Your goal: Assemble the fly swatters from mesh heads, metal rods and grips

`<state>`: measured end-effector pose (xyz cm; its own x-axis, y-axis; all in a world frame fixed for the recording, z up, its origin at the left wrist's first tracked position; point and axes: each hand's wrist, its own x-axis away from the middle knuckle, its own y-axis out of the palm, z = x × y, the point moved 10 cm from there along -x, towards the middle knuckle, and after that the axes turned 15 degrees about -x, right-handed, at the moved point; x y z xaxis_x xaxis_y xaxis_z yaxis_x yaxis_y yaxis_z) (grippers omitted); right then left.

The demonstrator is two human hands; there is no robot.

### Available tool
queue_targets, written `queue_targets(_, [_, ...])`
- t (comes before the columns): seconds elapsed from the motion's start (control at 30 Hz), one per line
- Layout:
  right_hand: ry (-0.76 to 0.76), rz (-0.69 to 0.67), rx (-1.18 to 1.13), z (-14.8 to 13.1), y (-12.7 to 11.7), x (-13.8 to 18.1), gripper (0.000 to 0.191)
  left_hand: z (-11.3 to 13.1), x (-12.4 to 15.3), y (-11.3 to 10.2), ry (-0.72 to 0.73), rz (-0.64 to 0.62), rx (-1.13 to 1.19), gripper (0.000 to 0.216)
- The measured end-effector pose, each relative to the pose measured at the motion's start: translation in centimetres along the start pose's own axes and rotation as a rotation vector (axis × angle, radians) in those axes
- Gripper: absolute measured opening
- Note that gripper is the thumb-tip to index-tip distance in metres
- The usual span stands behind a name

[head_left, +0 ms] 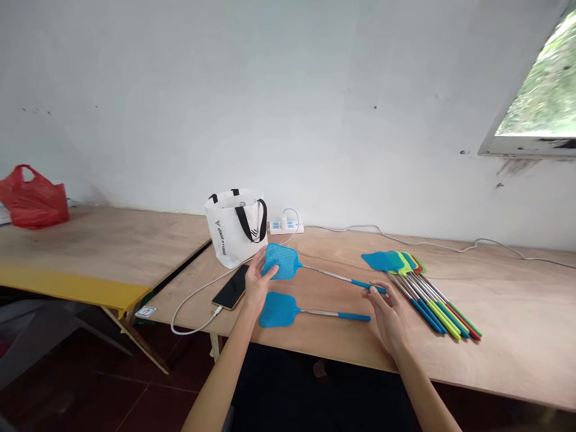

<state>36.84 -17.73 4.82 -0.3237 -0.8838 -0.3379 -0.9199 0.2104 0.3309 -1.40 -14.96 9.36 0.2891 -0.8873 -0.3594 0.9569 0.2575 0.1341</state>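
Note:
A blue fly swatter [326, 273] with a metal shaft is held level above the table between my two hands. My left hand [257, 277] pinches the edge of its mesh head, thumb in front. At the other end, my right hand [387, 306] has its fingers closed on the blue handle. Below it, a second blue fly swatter [278, 310] lies on the wood, its head to the left and handle to the right. To the right of my right hand, several fly swatters [425, 294] in blue, yellow-green, red and green lie fanned together.
A phone [231, 288] on a white charging cable lies left of my left hand, in front of a white tote bag [234, 231]. A power strip [287, 227] sits against the wall. Another table with a red plastic bag [36, 201] stands to the left.

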Motion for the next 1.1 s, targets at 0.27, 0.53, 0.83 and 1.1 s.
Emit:
queue_targets(0.27, [0.219,-0.078,-0.434,1.8,2.0,0.5,0.031,-0.3,2.4,4.6,-0.145,-0.173,0.091,0.069])
queue_targets(0.53, [0.123,-0.102,-0.481,-0.1,2.2,0.2,0.024,-2.3,2.0,3.4,-0.214,-0.025,0.194,0.044])
queue_targets(0.83, [0.084,-0.092,-0.527,-1.1,2.2,0.2,0.022,-5.2,2.0,2.7,-0.402,0.07,0.394,0.015])
queue_targets(1.1, [0.063,-0.058,-0.487,-1.1,1.8,0.2,0.021,-5.0,2.3,3.7,-0.405,-0.004,0.413,0.019])
